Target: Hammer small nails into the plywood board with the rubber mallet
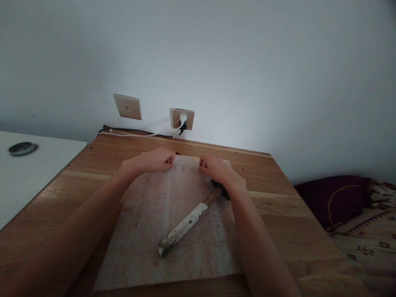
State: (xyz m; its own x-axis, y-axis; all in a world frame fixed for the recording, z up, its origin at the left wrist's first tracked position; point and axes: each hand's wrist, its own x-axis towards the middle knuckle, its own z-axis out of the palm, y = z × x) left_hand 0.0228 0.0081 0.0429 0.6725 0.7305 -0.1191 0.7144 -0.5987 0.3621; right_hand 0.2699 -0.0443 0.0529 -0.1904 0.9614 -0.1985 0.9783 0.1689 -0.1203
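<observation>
A pale wooden board (pixel 139 231) lies flat on the wooden tabletop. Near its far edge, a short row of tiny upright points that look like nails (pixel 184 166) runs between my hands. My left hand (pixel 159 159) is at the row's left end, fingertips pinched together. At the right end my right hand (pixel 213 167) is curled in a similar pinch. Whatever is between the fingers is too small to make out. A hammer (pixel 185 226) with a worn white handle rests diagonally on the board, its dark head partly hidden by my right wrist.
Behind the wooden tabletop (pixel 278 231) is a wall with a socket (pixel 183 119) holding plugs, and a switch plate (pixel 128 106). Cables (pixel 139 134) run along the back edge. Left is a white surface (pixel 40 173) with a dark round object (pixel 23 149); right, patterned cloth (pixel 365 231).
</observation>
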